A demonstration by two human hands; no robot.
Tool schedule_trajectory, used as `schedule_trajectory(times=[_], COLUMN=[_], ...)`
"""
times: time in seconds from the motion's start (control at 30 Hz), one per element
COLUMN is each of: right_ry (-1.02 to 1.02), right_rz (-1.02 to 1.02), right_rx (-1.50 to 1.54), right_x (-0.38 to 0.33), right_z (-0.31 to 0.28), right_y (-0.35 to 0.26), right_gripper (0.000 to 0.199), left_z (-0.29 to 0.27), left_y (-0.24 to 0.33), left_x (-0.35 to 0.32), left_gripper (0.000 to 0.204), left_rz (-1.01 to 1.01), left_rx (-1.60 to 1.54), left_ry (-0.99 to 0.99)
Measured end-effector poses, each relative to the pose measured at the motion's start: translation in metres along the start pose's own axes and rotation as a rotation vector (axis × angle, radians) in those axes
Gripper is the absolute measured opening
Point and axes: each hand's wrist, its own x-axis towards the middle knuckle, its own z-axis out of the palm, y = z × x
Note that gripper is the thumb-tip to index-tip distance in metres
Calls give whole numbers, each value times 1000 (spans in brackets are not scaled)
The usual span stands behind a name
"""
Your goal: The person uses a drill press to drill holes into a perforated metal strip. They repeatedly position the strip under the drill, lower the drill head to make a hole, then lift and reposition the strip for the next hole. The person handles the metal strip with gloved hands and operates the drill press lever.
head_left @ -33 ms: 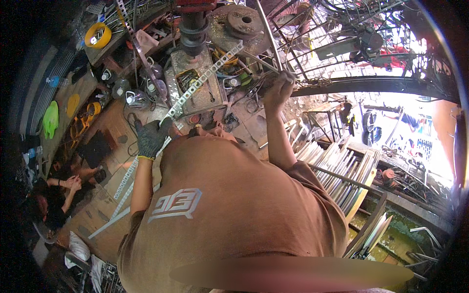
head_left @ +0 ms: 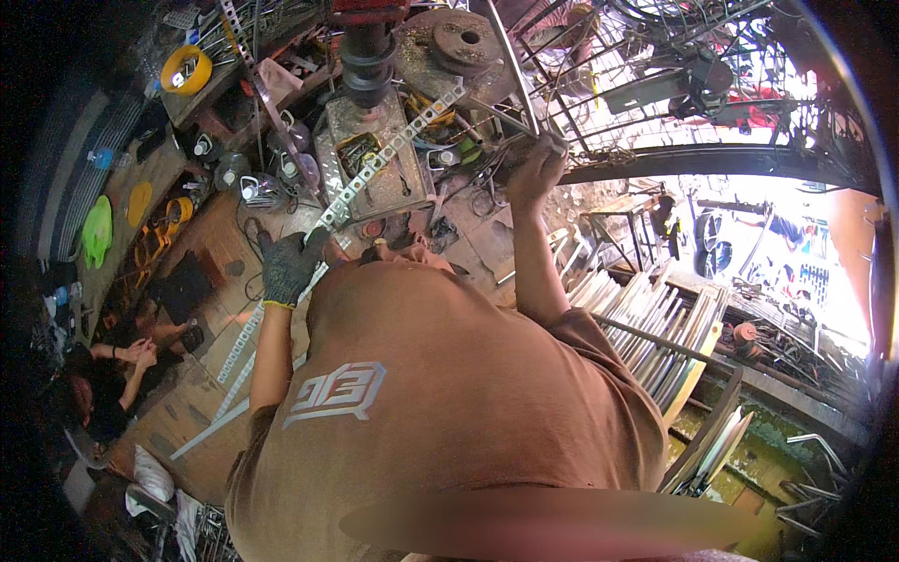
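Gripping a perforated strip [head_left: 375,173] in a closed fist, the gloved left hand [head_left: 288,265] holds it slanted across the press table [head_left: 412,187] (under the column [head_left: 367,56]); the bare right hand [head_left: 532,169] clasps a lever [head_left: 510,66].

- Brown short-sleeved T-shirt [head_left: 440,412] with a pale grey outlined emblem on it.
- Left hand [head_left: 288,267] wears a dark knitted glove with a yellow cuff.
- Right hand [head_left: 534,173] ungloved.
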Motion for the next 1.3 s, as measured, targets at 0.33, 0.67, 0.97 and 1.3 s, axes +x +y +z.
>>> schedule_trajectory(times=[0.33, 0.67, 0.97, 1.3], right_ry=[-66, -488, -608, -918], right_rz=[-85, -250, -238, 107], right_rx=[-168, -458, 30, 279], right_x=[19, 58, 116, 115], right_z=[-9, -20, 14, 31], right_y=[1, 14, 21, 76], right_gripper=[21, 30, 31, 100], left_z=[-19, -33, -55, -93], left_y=[26, 33, 14, 20], left_x=[-7, -9, 26, 33], left_gripper=[64, 54, 46, 46], left_rz=[-19, 45, 104, 53], left_rx=[107, 137, 71, 79], left_ry=[83, 104, 137, 7])
